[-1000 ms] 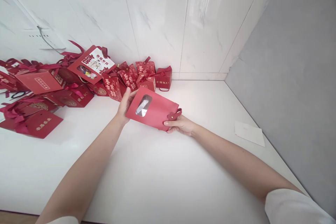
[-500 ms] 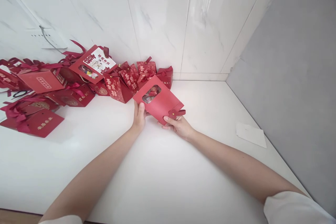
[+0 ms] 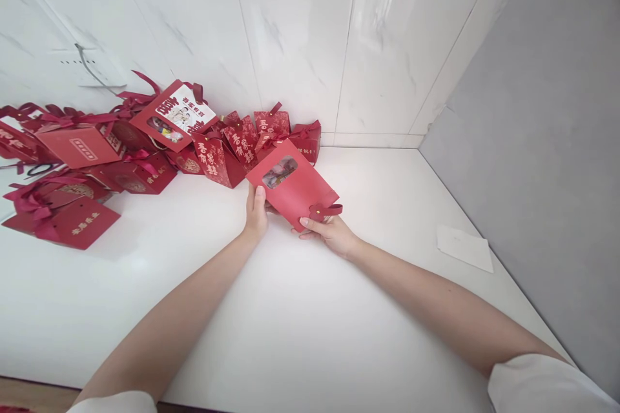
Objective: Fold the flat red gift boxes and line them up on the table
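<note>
A red gift box with a clear window and a small strap handle is held tilted above the white table. My left hand grips its lower left side, thumb on the front and fingers behind. My right hand is closed on the end with the strap, the thumb pressed on the front near the gold stud. Through the window, wrapped contents show, too blurred to name. Just behind the held box stand small red boxes with gold lettering.
Several red gift boxes with ribbons crowd the left and back of the white table. Dark scissor handles show among them. White paper lies at the right, near the grey wall. A tiled wall borders the back.
The box stays in both hands, nearly still; the contents behind its window look different, as if shifted or in other light. The camera view has moved slightly.
</note>
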A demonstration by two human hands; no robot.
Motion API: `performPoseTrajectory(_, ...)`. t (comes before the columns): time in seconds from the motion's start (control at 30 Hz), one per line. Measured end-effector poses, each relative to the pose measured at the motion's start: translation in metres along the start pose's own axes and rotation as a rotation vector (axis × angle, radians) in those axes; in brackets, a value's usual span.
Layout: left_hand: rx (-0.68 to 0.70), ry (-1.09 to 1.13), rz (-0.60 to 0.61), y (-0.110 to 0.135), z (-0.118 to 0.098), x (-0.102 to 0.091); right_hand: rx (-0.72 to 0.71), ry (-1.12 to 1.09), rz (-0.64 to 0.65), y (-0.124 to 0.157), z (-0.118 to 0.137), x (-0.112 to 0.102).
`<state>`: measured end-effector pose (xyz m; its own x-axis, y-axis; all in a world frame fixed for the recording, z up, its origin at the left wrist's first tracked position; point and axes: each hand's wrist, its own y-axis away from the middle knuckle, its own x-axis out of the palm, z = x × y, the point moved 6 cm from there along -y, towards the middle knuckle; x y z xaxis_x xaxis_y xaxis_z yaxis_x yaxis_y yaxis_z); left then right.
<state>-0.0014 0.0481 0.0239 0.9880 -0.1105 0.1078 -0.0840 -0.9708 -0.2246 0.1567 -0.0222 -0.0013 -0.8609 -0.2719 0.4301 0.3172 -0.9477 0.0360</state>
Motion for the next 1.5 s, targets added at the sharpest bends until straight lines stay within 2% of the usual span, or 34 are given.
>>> performPoseTrajectory(0.13, -0.095, -0.009, -0.027, -0.001, 0.001, 0.005, -0.016, 0.034, -0.034, 0.002, 0.001, 0.000)
performPoseTrajectory(0.17, -0.067, 0.005, -0.044, 0.000, -0.003, 0.007, -0.043, 0.065, -0.038, 0.004, 0.003, 0.002)
performPoseTrajectory(0.23, 0.104, 0.034, -0.089, 0.003, -0.017, 0.009, -0.096, 0.118, -0.033, 0.007, 0.005, 0.005)
performPoseTrajectory(0.3, 0.293, 0.028, -0.119, 0.007, -0.029, 0.009, -0.096, 0.133, -0.013, 0.008, 0.003, 0.007)
performPoseTrajectory(0.33, 0.338, 0.013, -0.125, 0.008, -0.031, 0.009, -0.076, 0.126, -0.007, 0.008, 0.001, 0.007)
performPoseTrajectory(0.47, 0.312, -0.021, -0.144, 0.007, -0.020, 0.003, -0.004, 0.119, 0.010, 0.003, -0.006, 0.004)
performPoseTrajectory(0.6, 0.425, -0.035, -0.180, 0.009, -0.022, 0.001, -0.008, 0.146, 0.035, 0.001, -0.003, 0.003)
performPoseTrajectory(0.8, 0.421, -0.052, -0.176, 0.012, -0.022, 0.004, -0.007, 0.157, 0.028, 0.002, -0.001, 0.002)
performPoseTrajectory(0.9, 0.504, -0.086, -0.174, 0.017, -0.039, 0.007, -0.042, 0.160, 0.041, 0.005, 0.002, 0.005)
performPoseTrajectory(1.03, 0.670, -0.159, -0.069, 0.023, -0.072, 0.020, -0.078, 0.131, 0.089, 0.012, 0.009, 0.012)
performPoseTrajectory(1.2, 0.627, -0.115, -0.028, 0.018, -0.076, 0.023, -0.053, 0.125, 0.090, 0.013, 0.010, 0.014)
performPoseTrajectory(1.3, 0.654, -0.100, 0.019, 0.018, -0.076, 0.026, -0.055, 0.127, 0.096, 0.013, 0.009, 0.014)
performPoseTrajectory(1.5, 0.632, -0.075, 0.003, 0.017, -0.072, 0.026, -0.035, 0.161, 0.076, 0.010, 0.007, 0.010)
